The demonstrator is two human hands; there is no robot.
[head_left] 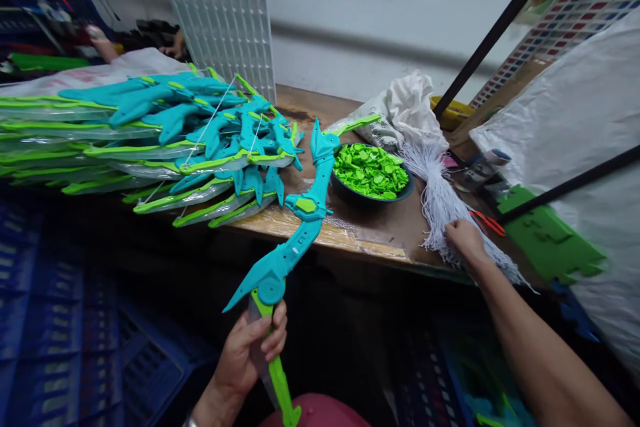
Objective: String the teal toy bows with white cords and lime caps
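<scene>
A teal and lime-green toy bow (306, 233) rises from my left hand (245, 350), whose fingers are wrapped round its lower green limb. The bow's upper limb points right, over a dark bowl (400, 197) heaped with small green plastic pieces (370, 170). On the right of the table, my right hand (466, 240) is closed at a bundle of white strings (435, 193). Whether it pinches a single string is too small to make out. No string shows on the held bow.
A large pile of similar bows (200, 140) covers the table's left side. Behind the strings lies a white sack (405, 103). Orange-handled scissors (490, 221) and a green foam mat (550, 237) are at the right. Blue crates (150, 353) stand below left. Another person's hand (176, 47) shows behind the pile.
</scene>
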